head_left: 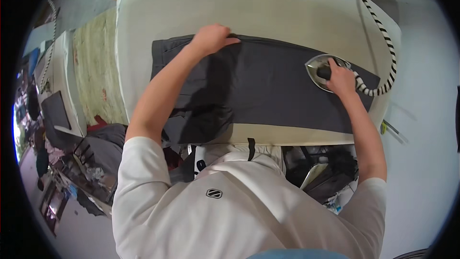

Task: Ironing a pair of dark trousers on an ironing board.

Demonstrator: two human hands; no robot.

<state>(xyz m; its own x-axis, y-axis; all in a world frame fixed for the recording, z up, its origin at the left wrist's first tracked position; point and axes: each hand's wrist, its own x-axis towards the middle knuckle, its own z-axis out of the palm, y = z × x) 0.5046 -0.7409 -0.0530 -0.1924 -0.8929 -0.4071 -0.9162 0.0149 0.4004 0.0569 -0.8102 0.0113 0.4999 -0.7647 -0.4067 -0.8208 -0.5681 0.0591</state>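
2 hands on dark garment (pixel 268 93), spread flat across padded tabletop (pixel 287 9). Left hand (pixel 213 38), 11 o'clock, presses far edge, grip released, pinning cloth taut. Right hand (pixel 341 79), 2 o'clock, clenched around iron (pixel 322 69) handle; striped cord (pixel 383 33) trails clear.

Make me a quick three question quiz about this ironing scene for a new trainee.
1. True or false: the right hand grips the iron.
2. Where does the left hand rest? A) on the far edge of the dark garment B) on the striped cord C) on the floor
3. Fill in: the garment lies on a pale padded ____.

Key: 1 true; 2 A; 3 board.
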